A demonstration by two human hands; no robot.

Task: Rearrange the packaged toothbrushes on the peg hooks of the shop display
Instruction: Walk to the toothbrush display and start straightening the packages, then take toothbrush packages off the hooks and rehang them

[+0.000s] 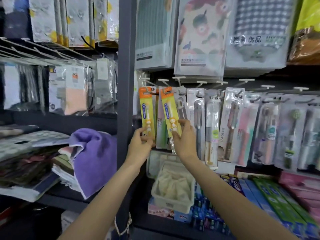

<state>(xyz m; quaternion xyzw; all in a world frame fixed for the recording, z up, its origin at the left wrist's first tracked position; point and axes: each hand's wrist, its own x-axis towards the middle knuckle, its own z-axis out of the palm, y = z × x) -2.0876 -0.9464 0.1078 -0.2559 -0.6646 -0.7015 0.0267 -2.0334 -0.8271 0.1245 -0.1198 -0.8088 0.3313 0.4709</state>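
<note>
Two orange-and-yellow children's toothbrush packs hang at the left end of the peg row. My left hand [141,143] pinches the bottom of the left pack [147,108]. The lower end of the right pack [168,108] is gripped by my right hand [184,141]; that pack tilts, with its top at a peg hook [166,90]. Behind it hang a green pack [161,132] and a grey-brush pack [181,106]. Several more packaged toothbrushes [231,125] fill the hooks to the right.
A dark upright post [125,84] borders the display on the left. Packaged cloths [199,37] hang above the hooks. Below sit a white basket [173,200] and boxed toothpaste [270,203]. Folded towels, one purple [97,158], lie on the left shelf.
</note>
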